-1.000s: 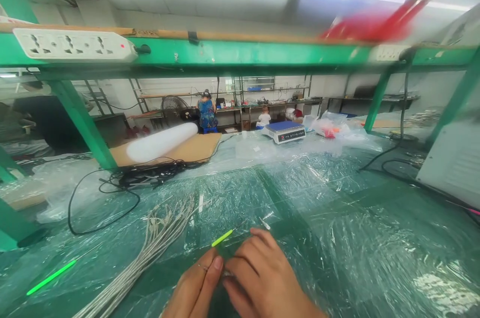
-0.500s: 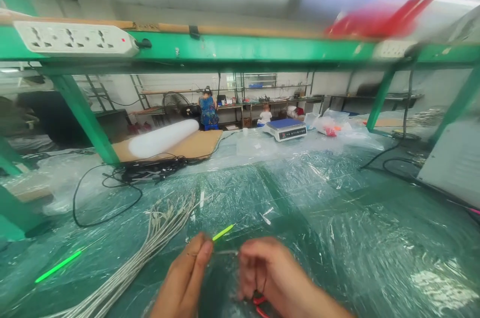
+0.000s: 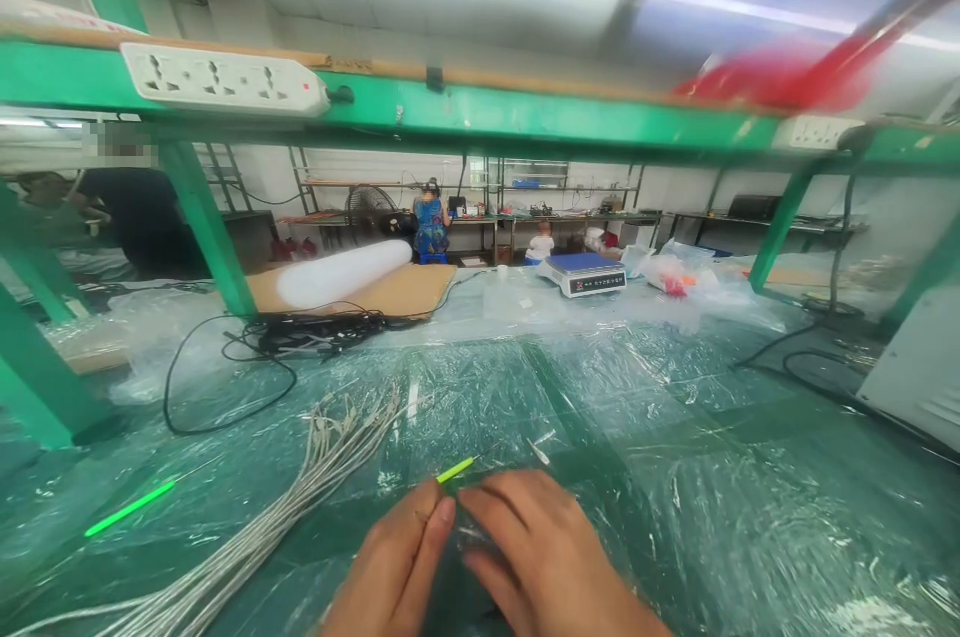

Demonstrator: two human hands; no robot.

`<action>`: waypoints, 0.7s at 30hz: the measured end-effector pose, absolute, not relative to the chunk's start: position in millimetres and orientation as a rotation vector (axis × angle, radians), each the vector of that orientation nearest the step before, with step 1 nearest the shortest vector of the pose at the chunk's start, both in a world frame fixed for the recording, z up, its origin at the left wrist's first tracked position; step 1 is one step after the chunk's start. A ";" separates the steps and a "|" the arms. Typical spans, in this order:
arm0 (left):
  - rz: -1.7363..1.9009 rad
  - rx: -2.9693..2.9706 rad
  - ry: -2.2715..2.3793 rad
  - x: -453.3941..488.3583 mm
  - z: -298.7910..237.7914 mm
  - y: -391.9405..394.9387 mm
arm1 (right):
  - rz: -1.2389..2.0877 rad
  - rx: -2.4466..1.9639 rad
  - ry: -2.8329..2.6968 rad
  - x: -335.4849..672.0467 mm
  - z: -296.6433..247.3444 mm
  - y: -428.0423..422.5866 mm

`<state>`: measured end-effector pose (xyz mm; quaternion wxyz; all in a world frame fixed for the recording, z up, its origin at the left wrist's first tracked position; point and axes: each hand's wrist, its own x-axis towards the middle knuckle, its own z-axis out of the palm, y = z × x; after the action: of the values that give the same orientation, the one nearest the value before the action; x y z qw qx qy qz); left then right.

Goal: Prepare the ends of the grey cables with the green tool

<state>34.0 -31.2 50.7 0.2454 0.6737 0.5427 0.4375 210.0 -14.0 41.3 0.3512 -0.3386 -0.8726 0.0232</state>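
My left hand [image 3: 394, 567] and my right hand [image 3: 536, 557] sit close together at the bottom centre, fingertips nearly touching. A thin pale wire is pinched in my left thumb and forefinger. My right fingers are curled next to it; what they hold is hidden. A short yellow-green stick [image 3: 456, 469] lies on the plastic just beyond my fingertips. A bundle of grey-white wires [image 3: 300, 497] fans out to the left of my left hand.
Clear plastic film covers the green table [image 3: 675, 417]. A second green stick [image 3: 129, 508] lies far left. Black cables [image 3: 300, 337], a white roll [image 3: 341, 272] on cardboard and a digital scale [image 3: 585, 274] stand at the back. A green frame with a power strip [image 3: 225, 77] runs overhead. A person sits far back.
My hands, apart half a second ago, have come back together. The red-handled tool seen under my right hand is out of sight. The view shifted slightly left and down.
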 end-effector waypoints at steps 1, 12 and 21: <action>1.187 1.859 1.445 35.9 52.0 -31.6 | 0.042 -0.858 -2.265 206.9 38.6 -13.9; 1.085 1.529 1.638 22.0 41.1 -23.3 | 1.428 -1.088 -1.334 211.7 47.0 -0.7; 1.217 1.625 1.619 24.0 54.0 -25.0 | 0.439 -0.930 -1.757 225.8 50.3 -6.1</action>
<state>24.0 -25.0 54.0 0.2692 0.6026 0.6004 0.4516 225.8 -6.1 50.3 0.5253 -0.3887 -0.7344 0.1834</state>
